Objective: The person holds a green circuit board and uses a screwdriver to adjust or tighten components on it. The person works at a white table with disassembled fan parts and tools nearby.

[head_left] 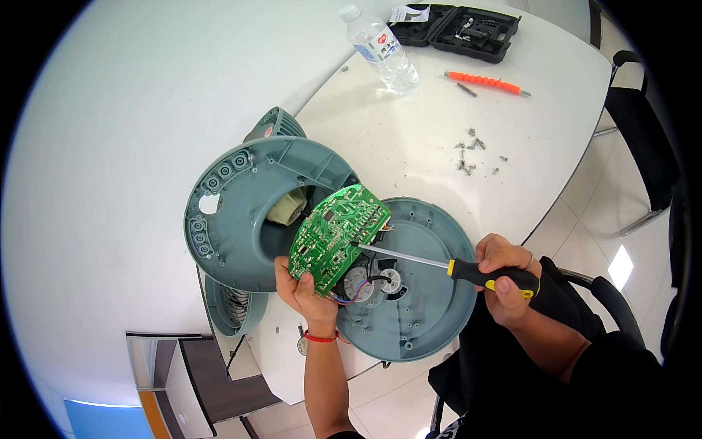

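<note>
My left hand (pixel 306 294) grips the lower corner of a green circuit board (pixel 336 234), which is tilted up with its components facing me. In my right hand (pixel 506 272) is a screwdriver (pixel 488 279) with a black and yellow handle. Its shaft points left, and the tip meets or hovers over the board's right part; I cannot tell if it touches. Behind the board, a round grey-green housing (pixel 219 252) leans at the left. Under the board and shaft lies a round grey-green base (pixel 439 314), with wires running between it and the board.
Several loose screws (pixel 468 157) are scattered on the white table (pixel 541 132). Farther back are an orange flexible driver shaft (pixel 486 83), a small bit (pixel 466 90), a water bottle (pixel 384 58) and an unfolded black tool case (pixel 475 33). Black chairs (pixel 640 139) stand at the right.
</note>
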A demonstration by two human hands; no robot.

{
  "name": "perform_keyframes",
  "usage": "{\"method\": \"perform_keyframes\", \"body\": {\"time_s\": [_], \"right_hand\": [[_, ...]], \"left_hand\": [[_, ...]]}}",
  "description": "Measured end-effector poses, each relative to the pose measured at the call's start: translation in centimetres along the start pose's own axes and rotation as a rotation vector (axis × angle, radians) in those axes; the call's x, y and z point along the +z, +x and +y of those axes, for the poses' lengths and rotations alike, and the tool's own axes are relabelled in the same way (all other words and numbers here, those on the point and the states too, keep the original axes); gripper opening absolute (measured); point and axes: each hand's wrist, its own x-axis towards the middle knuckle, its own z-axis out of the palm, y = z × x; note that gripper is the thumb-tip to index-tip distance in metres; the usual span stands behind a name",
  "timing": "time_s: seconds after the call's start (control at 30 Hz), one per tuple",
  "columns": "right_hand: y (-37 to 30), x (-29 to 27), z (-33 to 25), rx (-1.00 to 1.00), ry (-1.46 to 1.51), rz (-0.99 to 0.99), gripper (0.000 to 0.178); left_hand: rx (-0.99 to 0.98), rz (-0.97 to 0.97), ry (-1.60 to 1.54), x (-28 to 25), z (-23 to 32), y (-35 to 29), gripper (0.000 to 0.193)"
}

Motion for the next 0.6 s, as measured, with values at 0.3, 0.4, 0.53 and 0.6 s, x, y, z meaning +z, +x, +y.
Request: {"method": "perform_keyframes", "body": {"time_s": [0.3,0.4,0.53,0.6], "right_hand": [[0.07,0.19,0.11,-0.024,-0.008,0.01,0.025],[0.07,0.15,0.1,-0.013,0.004,0.004,0.025],[0.07,0.16,0.11,0.004,0.028,0.02,0.025],[0.0,0.16,0.03,0.02,0.039,0.018,0.025]], "left_hand": [[0.008,-0.001,0.026,-0.23,-0.08,0.04,0.032],[0.015,-0.008,0.022,-0.33,-0.31,0.04,0.032],[0.007,-0.006,0.024,-0.19,-0.12,-0.02,0.032],[0.013,-0.008,0.033,-0.3,-0.03,-0.04,0.032]]}}
